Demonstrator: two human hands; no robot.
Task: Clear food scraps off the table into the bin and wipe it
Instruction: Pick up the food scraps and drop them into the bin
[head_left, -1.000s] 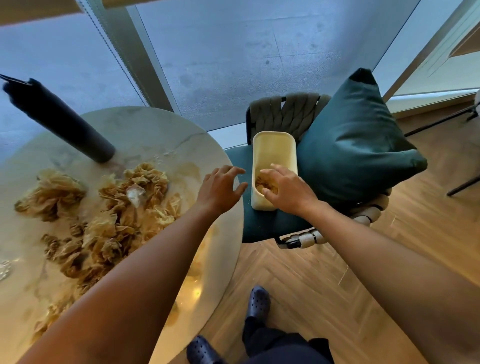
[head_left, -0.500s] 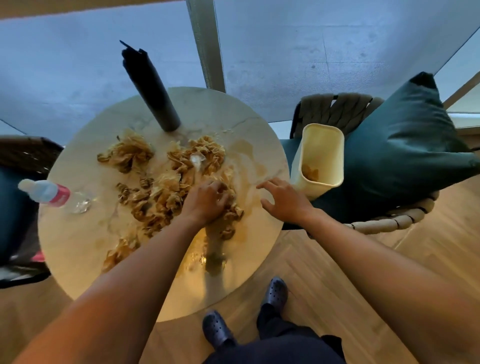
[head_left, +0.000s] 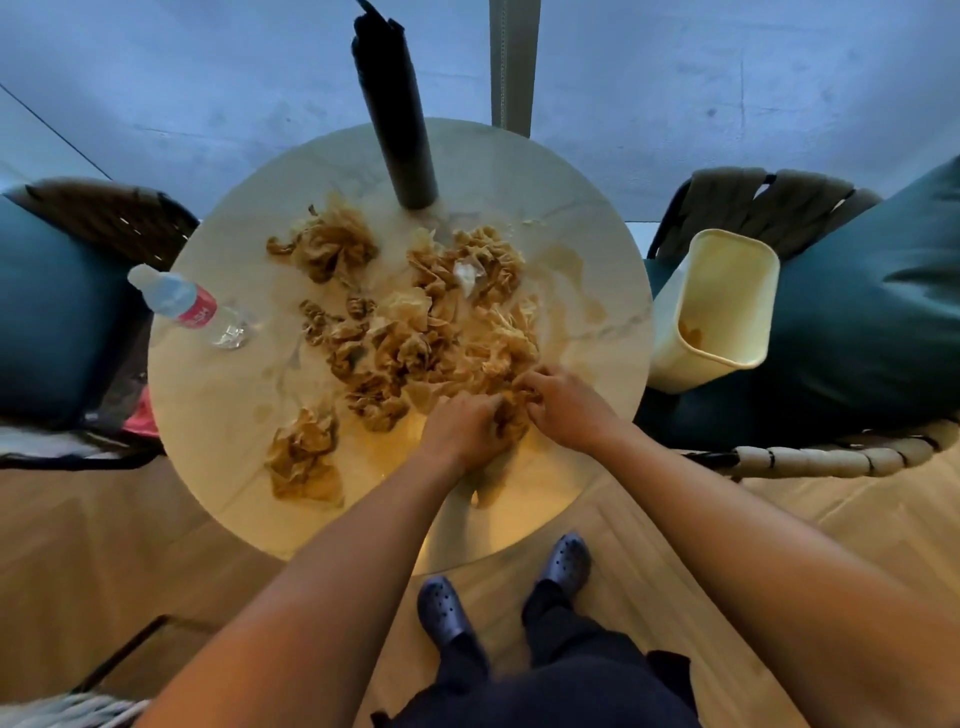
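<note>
Bin (head_left: 714, 312): one, cream, rectangular, on the chair seat just beside the tabletop (head_left: 218, 405), right side; long axis upright, mouth tilted up toward the camera; a few scraps inside.
Food scraps (head_left: 415, 332): brown crumpled pieces across the tabletop's middle, with two outlying clumps.
Left hand (head_left: 462, 428), right hand (head_left: 566, 410): both curled, gripping scraps at the pile's near edge.
Bottles: two, one black (head_left: 397, 119) upright, one clear (head_left: 184, 306).

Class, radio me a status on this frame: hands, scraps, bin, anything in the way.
Left hand and right hand both gripping scraps at table near edge. Most scraps uncleared. Bin on chair, right, a little inside. Black bottle, water bottle standing by.
</note>
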